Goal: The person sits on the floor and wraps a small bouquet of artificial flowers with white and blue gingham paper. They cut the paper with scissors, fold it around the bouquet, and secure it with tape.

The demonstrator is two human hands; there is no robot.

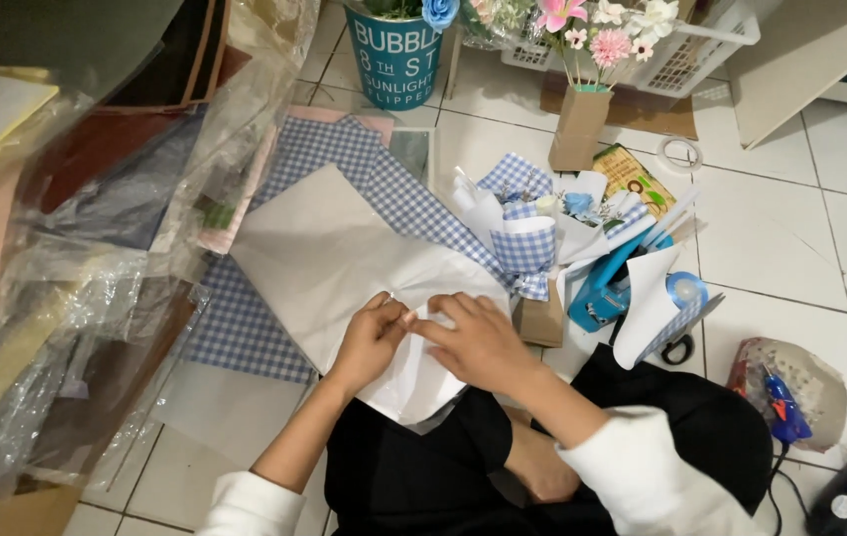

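Observation:
A large white paper sheet point(324, 258) lies on the floor over blue-and-white checked paper point(245, 318). My left hand point(372, 342) pinches the near edge of the white sheet between thumb and fingers. My right hand point(478, 342) rests on the same edge right beside it, fingertips pressing a fold. The two hands almost touch. Just beyond them lies a small wrapped bouquet point(522, 228) in white and checked paper with a blue flower.
Stacked paper sheets in clear plastic point(66, 248) fill the left. A teal bucket point(395, 55), a brown vase of artificial flowers point(582, 109), a white basket point(691, 50), a tape roll point(681, 152), blue ribbon spool point(686, 290) and a glue gun point(785, 407) lie around.

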